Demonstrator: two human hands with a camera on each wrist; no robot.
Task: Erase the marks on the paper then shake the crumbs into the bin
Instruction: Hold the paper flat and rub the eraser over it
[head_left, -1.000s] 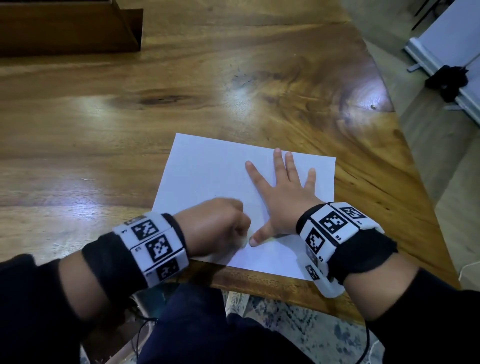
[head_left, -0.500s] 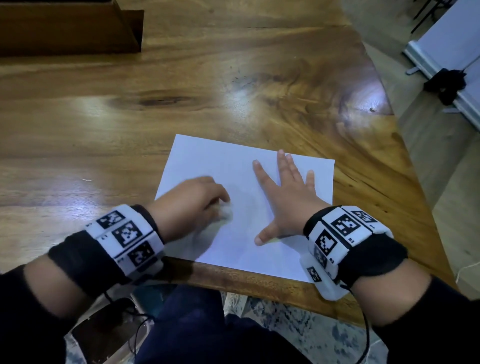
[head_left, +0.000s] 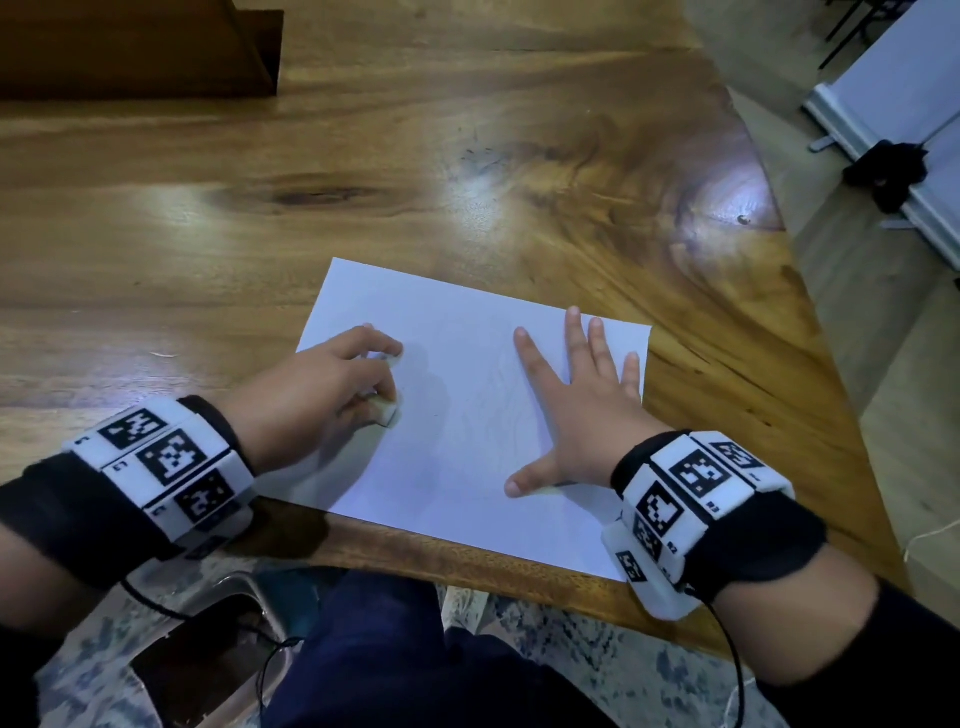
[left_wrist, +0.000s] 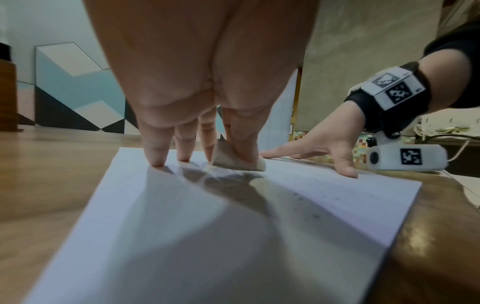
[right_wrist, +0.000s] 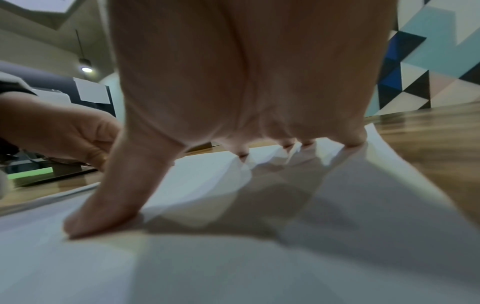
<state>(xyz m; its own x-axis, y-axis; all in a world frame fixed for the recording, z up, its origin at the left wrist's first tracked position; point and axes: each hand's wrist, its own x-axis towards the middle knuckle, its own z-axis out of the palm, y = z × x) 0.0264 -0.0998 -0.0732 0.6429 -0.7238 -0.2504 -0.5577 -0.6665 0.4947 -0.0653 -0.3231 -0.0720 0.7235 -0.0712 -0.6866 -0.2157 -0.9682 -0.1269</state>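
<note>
A white sheet of paper (head_left: 467, 410) lies on the wooden table (head_left: 363, 156) near its front edge. My left hand (head_left: 332, 395) pinches a small whitish eraser (head_left: 387, 411) and holds it down on the left part of the sheet; the left wrist view shows the eraser (left_wrist: 239, 162) under the thumb against the paper (left_wrist: 207, 236). My right hand (head_left: 576, 410) lies flat with fingers spread on the right part of the sheet, pressing it down. Faint pencil lines and dark crumbs (left_wrist: 311, 207) show between the hands. In the right wrist view the paper (right_wrist: 233, 257) fills the foreground.
A dark wooden box (head_left: 140, 47) stands at the table's far left. Below the front edge, by my left knee, sits a metal-rimmed bin (head_left: 208, 654) on a patterned rug. The table's right edge slants away toward a tiled floor (head_left: 893, 364).
My left hand has slid with the eraser from near the right thumb leftward and farther up the sheet. The right hand stays pressed flat on the paper.
</note>
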